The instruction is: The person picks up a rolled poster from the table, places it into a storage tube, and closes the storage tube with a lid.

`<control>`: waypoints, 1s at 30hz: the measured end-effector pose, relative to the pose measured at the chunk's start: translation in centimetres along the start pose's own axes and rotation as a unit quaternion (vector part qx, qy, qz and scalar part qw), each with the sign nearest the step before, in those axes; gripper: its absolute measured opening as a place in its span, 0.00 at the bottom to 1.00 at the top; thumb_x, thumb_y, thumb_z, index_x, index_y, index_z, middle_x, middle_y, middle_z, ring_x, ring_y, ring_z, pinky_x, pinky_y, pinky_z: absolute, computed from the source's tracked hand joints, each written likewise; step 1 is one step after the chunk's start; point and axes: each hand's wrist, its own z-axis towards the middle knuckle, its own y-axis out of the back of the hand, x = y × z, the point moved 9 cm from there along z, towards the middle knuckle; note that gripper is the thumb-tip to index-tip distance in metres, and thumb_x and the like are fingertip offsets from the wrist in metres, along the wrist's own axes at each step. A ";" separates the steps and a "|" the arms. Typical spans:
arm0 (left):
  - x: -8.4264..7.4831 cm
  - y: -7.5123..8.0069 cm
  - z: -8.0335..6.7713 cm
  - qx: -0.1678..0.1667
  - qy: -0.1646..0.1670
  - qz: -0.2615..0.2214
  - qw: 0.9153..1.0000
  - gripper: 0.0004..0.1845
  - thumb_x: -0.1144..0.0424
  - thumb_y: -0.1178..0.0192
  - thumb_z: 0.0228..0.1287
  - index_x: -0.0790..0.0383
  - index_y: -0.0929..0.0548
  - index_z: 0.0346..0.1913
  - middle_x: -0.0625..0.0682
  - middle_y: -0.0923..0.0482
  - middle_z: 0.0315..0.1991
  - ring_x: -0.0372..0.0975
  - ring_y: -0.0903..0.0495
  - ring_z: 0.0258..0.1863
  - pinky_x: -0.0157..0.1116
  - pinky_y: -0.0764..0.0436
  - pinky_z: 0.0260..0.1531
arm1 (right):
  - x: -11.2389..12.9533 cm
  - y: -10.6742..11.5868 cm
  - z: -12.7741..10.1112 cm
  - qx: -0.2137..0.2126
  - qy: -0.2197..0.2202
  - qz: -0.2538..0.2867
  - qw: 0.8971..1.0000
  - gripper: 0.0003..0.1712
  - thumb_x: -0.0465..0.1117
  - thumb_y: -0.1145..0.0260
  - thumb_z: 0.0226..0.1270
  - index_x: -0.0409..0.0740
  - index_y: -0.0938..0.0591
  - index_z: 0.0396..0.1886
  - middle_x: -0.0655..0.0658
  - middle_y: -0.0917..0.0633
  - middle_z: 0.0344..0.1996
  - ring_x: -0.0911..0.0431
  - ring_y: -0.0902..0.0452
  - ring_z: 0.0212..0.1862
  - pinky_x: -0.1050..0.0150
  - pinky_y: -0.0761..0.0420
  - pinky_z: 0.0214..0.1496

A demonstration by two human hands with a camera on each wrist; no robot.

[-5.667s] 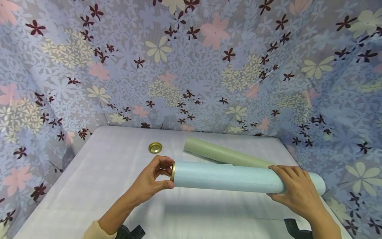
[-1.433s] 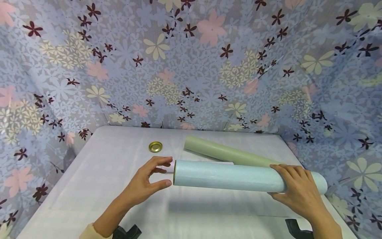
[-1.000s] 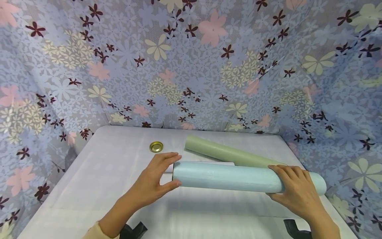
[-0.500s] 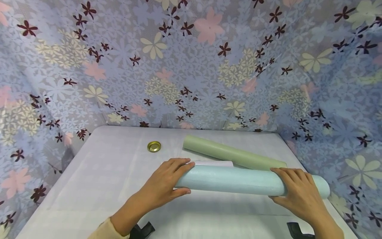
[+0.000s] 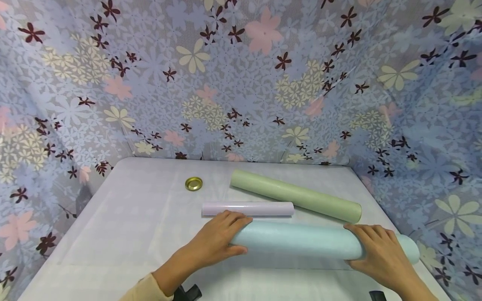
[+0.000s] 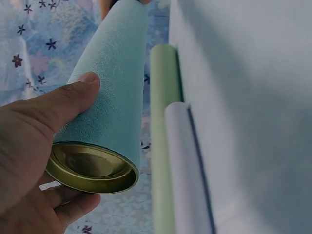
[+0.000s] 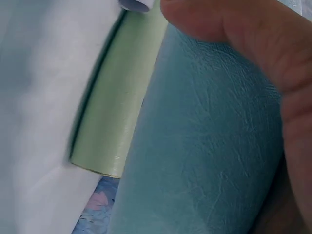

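Observation:
A long light-blue tube (image 5: 293, 240) spans between both hands, lying nearly level over the near part of the table. My left hand (image 5: 218, 236) grips its left end, thumb on one side and fingers round the other. The left wrist view shows a gold metal cap (image 6: 92, 163) set in that end, its middle recessed inside the rim. Farther along, my right hand (image 5: 378, 253) holds the tube near its right end, fingers over the top. The right wrist view has the thumb (image 7: 195, 19) lying across the blue surface.
Just beyond the tube a thin pale-lilac roll (image 5: 248, 208) lies on the white table (image 5: 124, 217). Behind it a green tube (image 5: 293, 195) rests at a slant. A round gold lid (image 5: 193, 184) lies at the back left. Floral cloth (image 5: 241, 83) hangs behind the table.
The cap's gold band stood out at the tube's left end, then only a thin edge showed. My left hand has moved from that end onto the tube. Both hands have lowered the tube toward me.

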 end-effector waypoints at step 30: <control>1.0 -6.4 -1.8 0.101 0.051 -0.051 0.992 0.37 0.40 0.36 0.53 0.53 0.30 0.63 0.45 0.24 0.52 0.34 0.27 0.46 0.32 0.26 0.47 | -0.6 -6.7 -1.8 0.163 -0.050 0.027 0.985 0.44 0.54 0.20 0.26 0.52 0.23 0.52 0.52 0.18 0.44 0.48 0.24 0.47 0.42 0.30 0.48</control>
